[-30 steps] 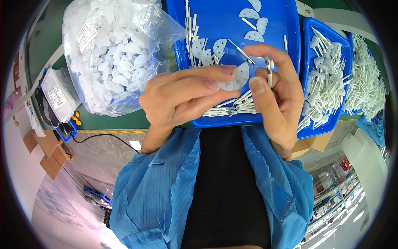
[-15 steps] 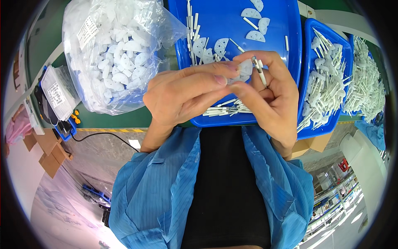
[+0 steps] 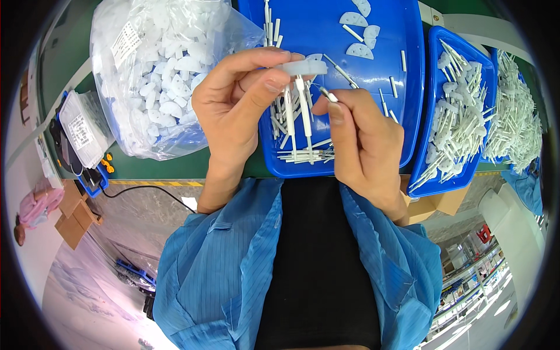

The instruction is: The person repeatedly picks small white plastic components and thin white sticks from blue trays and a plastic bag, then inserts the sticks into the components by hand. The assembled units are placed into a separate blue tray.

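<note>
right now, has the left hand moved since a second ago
Yes: the left hand moved up and left in the view, away from the large blue tray's near rim.

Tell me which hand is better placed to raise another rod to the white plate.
Probably the right hand: it pinches a rod just below and to the right of the white plate. The left hand is occupied holding that plate, with two other rods beneath it.

Green worktable, grey floor; shelving lower right.

Bag blocks hands leftward; blue tray has room
</note>
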The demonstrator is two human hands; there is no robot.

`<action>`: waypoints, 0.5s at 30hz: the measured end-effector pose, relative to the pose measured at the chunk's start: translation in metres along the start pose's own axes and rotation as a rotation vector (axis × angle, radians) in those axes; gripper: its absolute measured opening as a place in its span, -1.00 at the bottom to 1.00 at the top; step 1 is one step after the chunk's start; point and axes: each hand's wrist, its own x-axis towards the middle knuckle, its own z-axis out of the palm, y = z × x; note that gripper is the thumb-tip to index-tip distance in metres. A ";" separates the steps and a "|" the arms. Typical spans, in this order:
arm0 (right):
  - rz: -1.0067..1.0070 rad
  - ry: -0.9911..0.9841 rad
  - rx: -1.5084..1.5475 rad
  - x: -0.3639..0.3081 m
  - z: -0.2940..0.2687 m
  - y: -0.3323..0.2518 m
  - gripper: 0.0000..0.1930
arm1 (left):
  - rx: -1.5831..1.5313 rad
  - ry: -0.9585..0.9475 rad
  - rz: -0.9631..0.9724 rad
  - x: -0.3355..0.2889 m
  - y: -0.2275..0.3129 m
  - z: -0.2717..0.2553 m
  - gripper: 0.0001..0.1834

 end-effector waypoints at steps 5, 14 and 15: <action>-0.075 0.054 -0.065 0.001 0.008 0.000 -0.95 | 0.018 -0.042 0.005 -0.001 0.001 -0.006 -0.80; -0.095 0.195 -0.214 -0.006 0.011 0.001 -0.91 | 0.010 -0.065 0.013 -0.001 0.001 -0.001 -0.80; -0.141 0.196 -0.251 -0.005 0.012 0.002 -0.91 | 0.012 -0.081 0.008 0.000 0.001 -0.003 -0.80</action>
